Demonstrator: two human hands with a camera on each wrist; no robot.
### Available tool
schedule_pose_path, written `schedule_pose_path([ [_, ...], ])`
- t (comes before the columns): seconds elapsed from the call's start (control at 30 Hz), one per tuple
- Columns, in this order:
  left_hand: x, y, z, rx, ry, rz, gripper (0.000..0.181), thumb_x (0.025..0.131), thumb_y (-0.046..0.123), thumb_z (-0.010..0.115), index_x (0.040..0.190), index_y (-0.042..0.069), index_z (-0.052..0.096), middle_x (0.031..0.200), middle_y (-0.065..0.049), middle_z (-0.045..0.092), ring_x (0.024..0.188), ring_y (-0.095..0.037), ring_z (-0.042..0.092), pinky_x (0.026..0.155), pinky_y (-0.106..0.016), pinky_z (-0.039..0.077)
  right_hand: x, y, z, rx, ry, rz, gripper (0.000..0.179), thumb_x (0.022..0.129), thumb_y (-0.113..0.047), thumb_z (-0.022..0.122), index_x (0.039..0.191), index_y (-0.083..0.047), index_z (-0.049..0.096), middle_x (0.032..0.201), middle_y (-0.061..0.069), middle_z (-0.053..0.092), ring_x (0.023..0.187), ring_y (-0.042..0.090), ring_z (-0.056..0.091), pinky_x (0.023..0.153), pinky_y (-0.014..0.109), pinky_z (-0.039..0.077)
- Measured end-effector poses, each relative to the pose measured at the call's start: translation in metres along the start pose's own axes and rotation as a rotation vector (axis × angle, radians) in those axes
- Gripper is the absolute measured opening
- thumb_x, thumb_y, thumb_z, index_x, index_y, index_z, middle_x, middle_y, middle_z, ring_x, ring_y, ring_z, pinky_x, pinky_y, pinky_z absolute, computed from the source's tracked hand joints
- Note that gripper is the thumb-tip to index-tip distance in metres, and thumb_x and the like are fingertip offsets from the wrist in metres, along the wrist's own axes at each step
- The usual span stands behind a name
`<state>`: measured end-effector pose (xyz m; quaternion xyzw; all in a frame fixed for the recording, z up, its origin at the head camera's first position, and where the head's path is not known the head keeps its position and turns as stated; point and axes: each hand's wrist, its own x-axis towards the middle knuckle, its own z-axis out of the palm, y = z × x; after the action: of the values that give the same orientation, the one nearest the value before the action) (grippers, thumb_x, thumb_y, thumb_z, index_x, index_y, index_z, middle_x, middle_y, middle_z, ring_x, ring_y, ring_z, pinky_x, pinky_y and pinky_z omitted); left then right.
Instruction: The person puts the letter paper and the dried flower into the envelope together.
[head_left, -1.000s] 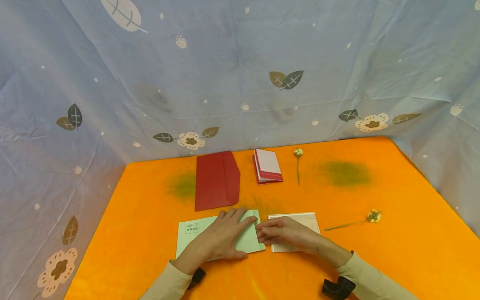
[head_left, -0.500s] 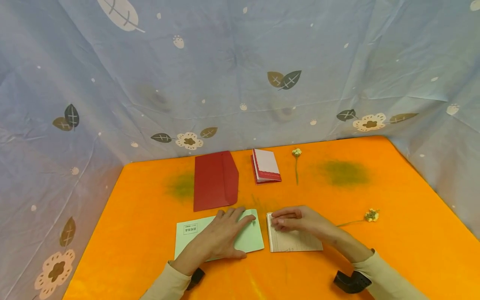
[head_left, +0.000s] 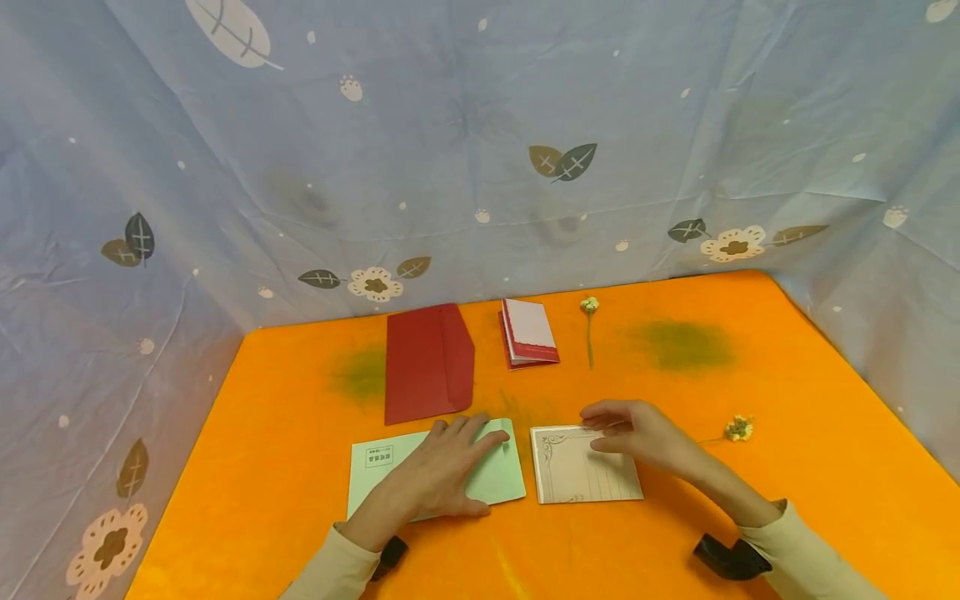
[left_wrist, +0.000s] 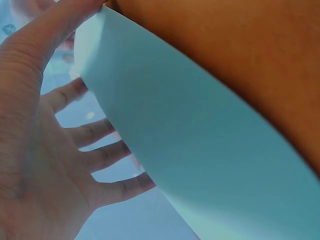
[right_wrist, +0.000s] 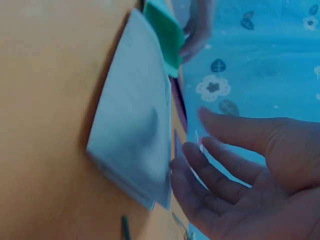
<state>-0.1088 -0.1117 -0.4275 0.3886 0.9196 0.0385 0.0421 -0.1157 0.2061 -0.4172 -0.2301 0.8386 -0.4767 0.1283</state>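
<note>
My left hand [head_left: 431,479] rests on a pale green envelope [head_left: 501,477] with dark print at its upper left. Its fingers are spread towards the far edge and its thumb lies near the front edge. In the left wrist view, straight fingertips touch the envelope's rim. To the right lies a cream folded card [head_left: 566,475] with a scrollwork border. Over that card's upper right part hovers my right hand [head_left: 648,437], fingers loosely bent and holding nothing. The right wrist view shows the card [right_wrist: 127,110] partly spread at its edges, beside the relaxed fingers.
Behind lie a red envelope [head_left: 416,367], a folded red and white card [head_left: 532,329] and a small yellow flower [head_left: 589,305]. Another flower [head_left: 738,428] lies beyond my right hand, its stem partly hidden. A patterned cloth [head_left: 465,167] hangs behind the orange table [head_left: 262,467].
My right hand has moved right from the gap beside the green envelope, across the cream card, uncovering more of its border. My left hand has stayed on the envelope.
</note>
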Motion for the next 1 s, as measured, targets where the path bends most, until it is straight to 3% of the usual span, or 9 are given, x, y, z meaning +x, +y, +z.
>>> schedule_pose_path([
  [0.13, 0.0002, -0.0010, -0.0003, -0.007, -0.009, 0.003, 0.090, 0.070, 0.060, 0.081, 0.143, 0.024, 0.041, 0.143, -0.009, 0.042, 0.126, -0.028, 0.044, 0.099, -0.048, 0.040, -0.0031, 0.0032, 0.0000, -0.248, 0.027, -0.020, 0.046, 0.076, -0.009, 0.083, 0.117, 0.004, 0.066, 0.114, 0.015, 0.069, 0.105, 0.036, 0.063, 0.088, 0.045, 0.051],
  [0.23, 0.0001, -0.0013, -0.0010, -0.015, -0.018, -0.001, 0.090, 0.070, 0.060, 0.080, 0.143, 0.025, 0.041, 0.144, -0.008, 0.041, 0.126, -0.027, 0.043, 0.099, -0.048, 0.040, -0.0049, 0.0052, 0.0006, -0.338, 0.030, 0.010, 0.051, 0.071, -0.008, 0.086, 0.117, 0.001, 0.067, 0.115, 0.013, 0.068, 0.110, 0.037, 0.060, 0.092, 0.051, 0.048],
  [0.37, 0.0005, -0.0011, -0.0016, -0.020, -0.020, -0.001, 0.090, 0.070, 0.060, 0.081, 0.143, 0.025, 0.041, 0.144, -0.008, 0.041, 0.126, -0.027, 0.043, 0.100, -0.048, 0.040, -0.0067, 0.0063, -0.0003, -0.374, 0.023, 0.037, 0.056, 0.067, -0.005, 0.088, 0.118, 0.002, 0.066, 0.117, 0.015, 0.066, 0.110, 0.038, 0.059, 0.092, 0.053, 0.047],
  [0.7, 0.0011, -0.0008, -0.0013, -0.012, -0.019, -0.003, 0.091, 0.070, 0.060, 0.081, 0.143, 0.025, 0.041, 0.144, -0.009, 0.041, 0.127, -0.027, 0.044, 0.099, -0.048, 0.040, -0.0105, 0.0070, 0.0009, -0.494, 0.019, -0.023, 0.060, 0.065, -0.006, 0.089, 0.119, -0.002, 0.065, 0.113, 0.009, 0.064, 0.103, 0.030, 0.060, 0.086, 0.047, 0.051],
  [1.0, 0.0004, -0.0004, -0.0011, -0.033, -0.037, -0.010, 0.090, 0.071, 0.059, 0.080, 0.144, 0.025, 0.039, 0.146, -0.008, 0.039, 0.128, -0.026, 0.042, 0.101, -0.049, 0.039, -0.0067, 0.0087, 0.0007, -0.452, 0.049, 0.012, 0.062, 0.064, 0.002, 0.087, 0.122, 0.003, 0.063, 0.103, 0.006, 0.062, 0.092, 0.024, 0.060, 0.072, 0.034, 0.049],
])
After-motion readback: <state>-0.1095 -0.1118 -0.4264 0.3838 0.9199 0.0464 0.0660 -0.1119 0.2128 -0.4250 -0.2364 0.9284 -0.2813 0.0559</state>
